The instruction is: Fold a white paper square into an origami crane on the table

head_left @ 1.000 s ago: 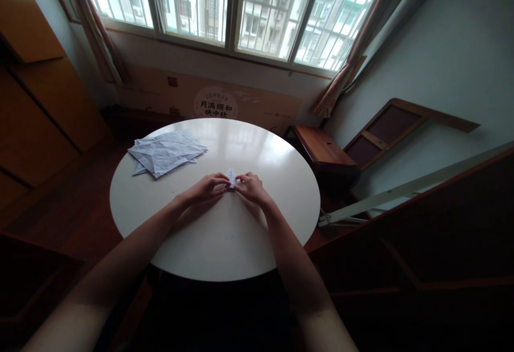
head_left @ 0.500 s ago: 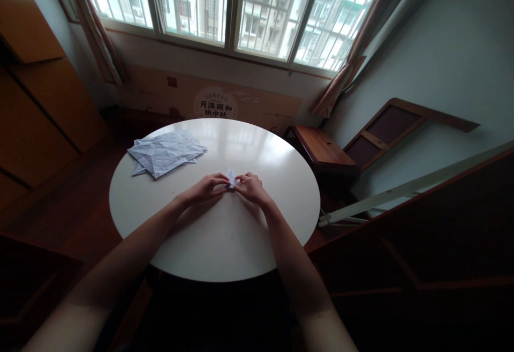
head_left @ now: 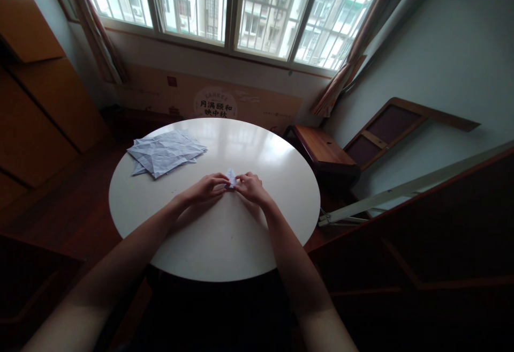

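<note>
One head-worn cam, looking forward and down across the round table [head_left: 225, 239] from its near side. Wide view, not a close-up: left hand [head_left: 206, 188] and right hand [head_left: 250, 187] sit small near mid-frame, window [head_left: 263, 20] cropped at top.

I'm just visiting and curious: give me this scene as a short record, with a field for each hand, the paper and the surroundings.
Left hand: fingertips at the left side of a small folded piece of pale paper
Right hand: fingertips at its right side
Grip: exact pinch too small to tell
Surface: round, glossy white table
Other paper: stack of creased, pale sheets, far left on the table
Behind table: cream wall panel with dark characters, below a wide barred window
Right of table: low brown wooden bench
</note>
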Action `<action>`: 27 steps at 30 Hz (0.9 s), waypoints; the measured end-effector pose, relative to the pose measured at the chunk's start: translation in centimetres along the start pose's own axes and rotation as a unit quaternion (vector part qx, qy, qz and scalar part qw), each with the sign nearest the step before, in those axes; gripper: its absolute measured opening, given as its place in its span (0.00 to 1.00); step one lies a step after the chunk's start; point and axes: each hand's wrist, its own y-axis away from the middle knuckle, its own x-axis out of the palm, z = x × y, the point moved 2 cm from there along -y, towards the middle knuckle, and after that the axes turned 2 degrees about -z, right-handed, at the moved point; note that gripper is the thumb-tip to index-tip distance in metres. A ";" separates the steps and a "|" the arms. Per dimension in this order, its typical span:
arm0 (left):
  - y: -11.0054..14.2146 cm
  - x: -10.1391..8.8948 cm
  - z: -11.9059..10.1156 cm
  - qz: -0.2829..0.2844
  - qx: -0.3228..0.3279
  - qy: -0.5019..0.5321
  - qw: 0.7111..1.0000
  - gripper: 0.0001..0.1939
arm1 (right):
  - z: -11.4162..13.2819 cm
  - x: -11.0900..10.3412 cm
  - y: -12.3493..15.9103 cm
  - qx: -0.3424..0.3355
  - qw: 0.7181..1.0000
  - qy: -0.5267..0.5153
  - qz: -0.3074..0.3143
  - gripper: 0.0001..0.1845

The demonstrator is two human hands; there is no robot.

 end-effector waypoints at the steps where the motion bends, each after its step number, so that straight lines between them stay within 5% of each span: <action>1: 0.0 0.0 0.0 0.000 0.000 0.000 1.000 0.14 | 0.0 0.0 0.0 0.000 1.000 -0.001 0.001 0.21; 27: 0.1 0.1 0.4 0.012 -0.009 -0.007 1.000 0.16 | -0.1 0.1 0.0 0.002 1.000 -0.002 0.002 0.22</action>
